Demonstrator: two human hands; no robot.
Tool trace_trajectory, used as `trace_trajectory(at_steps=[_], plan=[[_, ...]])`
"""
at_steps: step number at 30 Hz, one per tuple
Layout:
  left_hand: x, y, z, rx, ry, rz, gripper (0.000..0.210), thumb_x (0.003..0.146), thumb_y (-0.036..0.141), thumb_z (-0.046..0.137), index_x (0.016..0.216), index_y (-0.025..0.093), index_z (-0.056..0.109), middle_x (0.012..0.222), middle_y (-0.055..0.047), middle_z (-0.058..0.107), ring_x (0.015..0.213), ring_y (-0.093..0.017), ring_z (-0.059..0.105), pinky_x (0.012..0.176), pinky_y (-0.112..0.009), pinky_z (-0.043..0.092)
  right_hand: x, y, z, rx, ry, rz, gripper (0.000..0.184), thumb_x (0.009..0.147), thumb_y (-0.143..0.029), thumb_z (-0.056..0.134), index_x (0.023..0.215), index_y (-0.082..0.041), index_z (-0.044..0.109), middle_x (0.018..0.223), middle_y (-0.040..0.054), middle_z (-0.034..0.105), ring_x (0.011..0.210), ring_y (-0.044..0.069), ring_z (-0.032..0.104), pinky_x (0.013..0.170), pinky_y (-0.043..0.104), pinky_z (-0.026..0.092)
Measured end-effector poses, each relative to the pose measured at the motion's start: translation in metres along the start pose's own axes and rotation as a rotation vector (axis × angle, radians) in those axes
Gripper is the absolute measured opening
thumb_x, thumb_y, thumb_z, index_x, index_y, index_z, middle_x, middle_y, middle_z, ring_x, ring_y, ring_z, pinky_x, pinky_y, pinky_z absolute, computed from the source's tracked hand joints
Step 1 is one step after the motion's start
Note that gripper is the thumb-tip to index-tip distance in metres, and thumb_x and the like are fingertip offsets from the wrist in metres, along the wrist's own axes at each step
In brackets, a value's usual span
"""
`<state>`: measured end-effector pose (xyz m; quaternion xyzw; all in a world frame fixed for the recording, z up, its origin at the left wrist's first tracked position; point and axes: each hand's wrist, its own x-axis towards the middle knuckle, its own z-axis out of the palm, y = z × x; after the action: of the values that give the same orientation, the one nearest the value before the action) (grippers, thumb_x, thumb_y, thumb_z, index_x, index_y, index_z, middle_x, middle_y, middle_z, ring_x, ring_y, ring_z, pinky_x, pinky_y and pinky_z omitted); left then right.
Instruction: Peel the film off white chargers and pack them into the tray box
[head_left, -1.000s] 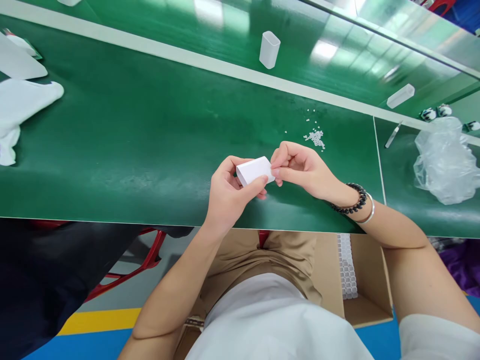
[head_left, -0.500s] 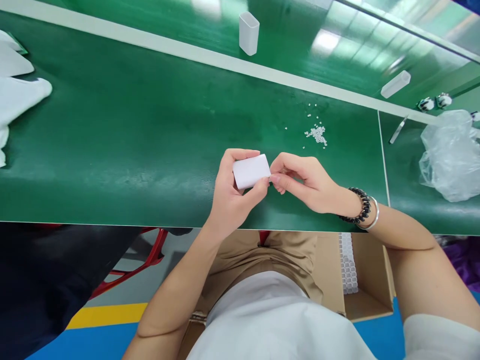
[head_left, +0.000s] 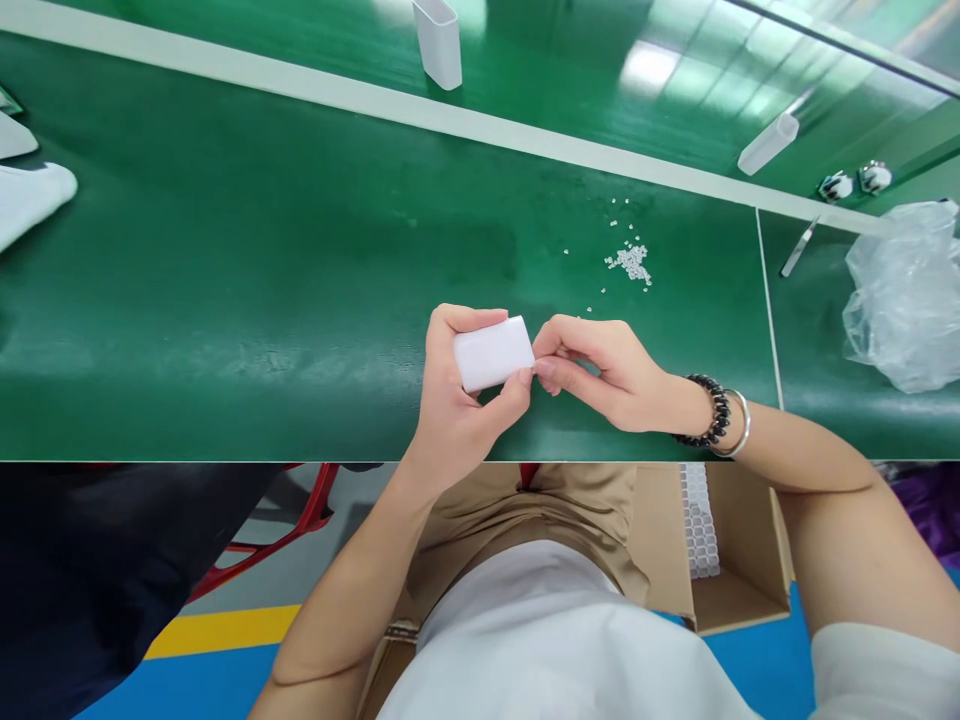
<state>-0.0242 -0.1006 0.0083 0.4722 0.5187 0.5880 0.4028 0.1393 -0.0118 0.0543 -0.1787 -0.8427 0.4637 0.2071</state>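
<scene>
My left hand [head_left: 465,375] is closed around a white plastic sleeve-like case [head_left: 493,354], its fingers behind and its thumb along the lower edge. Thumb and index finger of my right hand [head_left: 592,370] are pinched together at the right end of the case, close to my left thumb. Whatever sits in that pinch is too small and hidden to make out. Beyond my right hand lies a loose pile of tiny clear-white pieces [head_left: 631,262] on the green table mat [head_left: 262,260], with a few scattered around it.
One white case [head_left: 439,45] stands upright at the back, another [head_left: 768,145] lies at the back right. Tweezers [head_left: 799,247] and a clear plastic bag [head_left: 904,300] are on the right. A cardboard box [head_left: 742,560] with stacked pieces stands below the table edge. White cloth [head_left: 34,195] lies at left.
The view has shifted slightly. My left hand has turned the case a little, showing more of its broad side. My right hand keeps its pinch at the case's end.
</scene>
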Motion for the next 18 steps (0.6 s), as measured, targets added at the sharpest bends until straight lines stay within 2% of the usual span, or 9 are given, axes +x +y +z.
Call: trace_trajectory(at_steps=[7, 13, 18], plan=[[-0.001, 0.001, 0.002, 0.088, 0.098, 0.030, 0.039, 0.076, 0.024, 0.076, 0.108, 0.024, 0.055, 0.102, -0.003, 0.055, 0.083, -0.015, 0.058, 0.061, -0.023, 0.053, -0.001, 0.010, 0.007, -0.016, 0.002, -0.006, 0.016, 0.099, -0.021, 0.051, 0.084, -0.021, 0.045, 0.070, -0.0034, 0.051, 0.060, 0.009, 0.040, 0.055, 0.021, 0.034], [-0.001, 0.005, 0.000, -0.034, 0.026, -0.094, 0.037, 0.081, 0.025, 0.071, 0.111, 0.025, 0.050, 0.099, -0.002, 0.057, 0.072, -0.012, 0.063, 0.059, -0.023, 0.054, 0.000, 0.012, 0.008, 0.055, -0.005, -0.025, 0.015, 0.103, -0.020, 0.047, 0.088, -0.019, 0.048, 0.073, -0.0031, 0.055, 0.061, 0.007, 0.045, 0.057, 0.019, 0.037], [-0.002, 0.005, 0.000, -0.077, 0.005, -0.115, 0.038, 0.082, 0.026, 0.074, 0.112, 0.025, 0.050, 0.098, -0.001, 0.058, 0.072, -0.012, 0.065, 0.060, -0.023, 0.055, -0.001, 0.011, 0.005, 0.107, -0.007, -0.023, 0.017, 0.104, -0.022, 0.045, 0.088, -0.020, 0.048, 0.075, -0.0026, 0.057, 0.063, 0.008, 0.048, 0.059, 0.019, 0.038]])
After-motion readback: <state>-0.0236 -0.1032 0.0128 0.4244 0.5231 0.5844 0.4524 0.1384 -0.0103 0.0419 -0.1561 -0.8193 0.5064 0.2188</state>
